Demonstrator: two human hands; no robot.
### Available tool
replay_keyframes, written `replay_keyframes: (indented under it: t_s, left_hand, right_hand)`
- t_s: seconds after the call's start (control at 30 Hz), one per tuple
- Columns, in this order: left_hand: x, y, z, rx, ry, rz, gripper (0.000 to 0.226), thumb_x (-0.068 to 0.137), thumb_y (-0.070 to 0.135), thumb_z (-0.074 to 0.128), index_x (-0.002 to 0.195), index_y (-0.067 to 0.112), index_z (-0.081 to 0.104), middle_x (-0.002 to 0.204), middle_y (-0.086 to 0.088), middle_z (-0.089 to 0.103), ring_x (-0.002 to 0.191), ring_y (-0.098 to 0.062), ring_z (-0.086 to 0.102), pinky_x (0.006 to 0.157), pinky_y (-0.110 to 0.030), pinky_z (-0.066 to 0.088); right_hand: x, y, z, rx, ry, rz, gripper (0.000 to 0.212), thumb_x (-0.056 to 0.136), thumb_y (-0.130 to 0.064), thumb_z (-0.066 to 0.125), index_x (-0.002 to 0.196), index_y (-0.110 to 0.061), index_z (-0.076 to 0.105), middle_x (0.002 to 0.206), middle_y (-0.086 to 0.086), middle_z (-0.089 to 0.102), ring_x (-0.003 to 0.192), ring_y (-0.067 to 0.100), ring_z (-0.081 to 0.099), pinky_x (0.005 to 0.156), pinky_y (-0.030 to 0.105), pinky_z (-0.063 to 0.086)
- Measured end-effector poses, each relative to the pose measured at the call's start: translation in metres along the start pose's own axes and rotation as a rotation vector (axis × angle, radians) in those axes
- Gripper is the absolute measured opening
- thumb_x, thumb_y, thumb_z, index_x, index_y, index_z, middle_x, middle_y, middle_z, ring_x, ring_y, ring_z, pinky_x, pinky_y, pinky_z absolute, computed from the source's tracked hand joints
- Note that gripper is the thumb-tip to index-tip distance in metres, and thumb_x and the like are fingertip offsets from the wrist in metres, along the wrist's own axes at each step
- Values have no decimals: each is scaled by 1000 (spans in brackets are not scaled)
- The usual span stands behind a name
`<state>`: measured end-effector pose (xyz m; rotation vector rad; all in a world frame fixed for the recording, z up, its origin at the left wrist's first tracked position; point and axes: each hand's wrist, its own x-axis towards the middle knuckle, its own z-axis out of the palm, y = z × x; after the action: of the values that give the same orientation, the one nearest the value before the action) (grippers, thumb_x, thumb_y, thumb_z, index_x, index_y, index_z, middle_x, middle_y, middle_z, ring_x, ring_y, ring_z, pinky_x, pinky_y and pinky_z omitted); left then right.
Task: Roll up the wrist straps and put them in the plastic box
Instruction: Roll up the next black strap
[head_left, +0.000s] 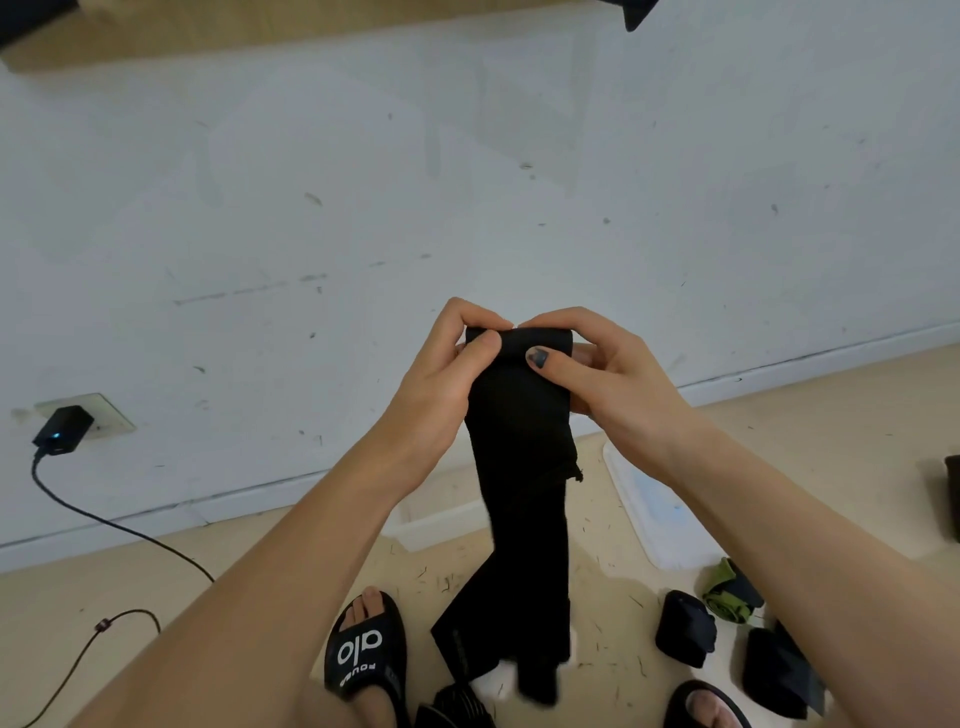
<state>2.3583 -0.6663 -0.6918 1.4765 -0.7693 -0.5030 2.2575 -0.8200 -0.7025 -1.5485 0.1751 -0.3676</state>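
Head view showed my left hand (447, 364) and right hand (597, 364) pinching the long black fabric wrist strap (519, 467), hanging at six o'clock; I judged tight, even turns best.

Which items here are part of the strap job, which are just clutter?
Job: black wrist strap gripped by left hand and right hand; rolled straps; plastic box.
Clutter: charger, cable, sandal.
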Motion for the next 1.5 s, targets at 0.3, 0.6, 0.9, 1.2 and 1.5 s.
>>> replay_keyframes:
  t_s: [0.3, 0.6, 0.9, 1.2, 1.5]
  left_hand:
    - [1, 0, 4, 51, -23, -17, 16, 91, 27, 48, 102, 35, 57, 90, 8, 60, 87, -5, 58, 79, -24, 47]
    - [1, 0, 3, 60, -29, 35, 23, 102, 3, 50, 100, 26, 55, 91, 6, 62, 89, -7, 59, 80, -23, 50]
    - [0, 1, 7, -39, -14, -36, 22, 108, 22, 47, 108, 39, 61, 114, 3, 67, 104, -13, 68, 83, -27, 55]
    - [2, -4, 6, -46, -22, -81, 12, 93, 37, 49, 103, 37, 56, 114, 0, 64, 104, -14, 63, 91, -38, 52]
    - [3, -7, 4, 8, -39, -94, 15, 104, 23, 52, 118, 29, 50, 107, 3, 63, 90, -1, 66, 77, -22, 53]
  right_hand:
    - [1, 2, 4, -2, 95, 12, 12, 101, -17, 65, 109, -15, 73, 101, 13, 75, 100, 29, 73, 87, 45, 59]
    - [0, -3, -3, -3, 50, 86, 18, 100, -24, 66, 116, -15, 67, 102, 15, 75, 98, 29, 74, 84, 41, 59]
    - [-2, -7, -1, 105, 34, 62, 15, 100, -15, 65, 115, -12, 63, 92, 9, 75, 83, 21, 74, 62, 24, 55]
    - [-4, -4, 6, -43, 98, 6, 11, 103, -23, 62, 110, -15, 65, 87, 22, 70, 74, 23, 66, 60, 27, 50]
    - [0, -3, 7, -85, 91, 143, 22, 104, -41, 55, 106, -22, 68, 89, -4, 72, 82, 9, 70, 73, 30, 53]
